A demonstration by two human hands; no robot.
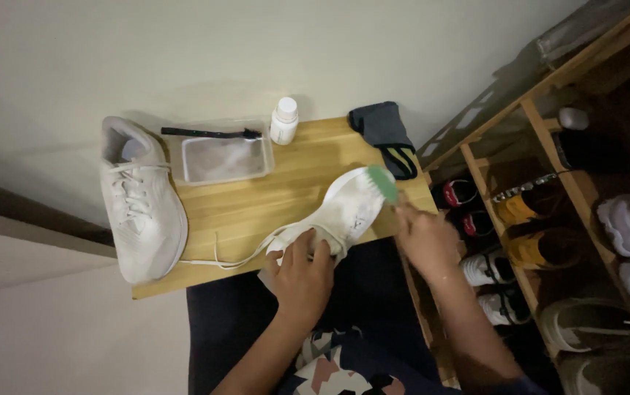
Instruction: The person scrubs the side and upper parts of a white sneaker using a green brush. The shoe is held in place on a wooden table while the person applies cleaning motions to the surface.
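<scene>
Brushing a white shoe over the wooden table.

I see my left hand (pixel 302 274) clamped around the shoe (pixel 340 212) at its mouth, tipping it sole-out at the table's (pixel 293 183) near edge so the side faces the brush (pixel 384 183). My right hand (pixel 425 238) is closed on that green brush, bristles on the toe end, I think; the blur hides contact. The second shoe (pixel 139 201), tray (pixel 225 157) and bottle (pixel 284 121) sit back, within reach yet clear of the strokes.

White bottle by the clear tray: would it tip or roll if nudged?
The white bottle stands upright, taller than wide, so it may tip. Its body looks round, so it would probably roll toward the clear tray or off the wooden table.
</scene>
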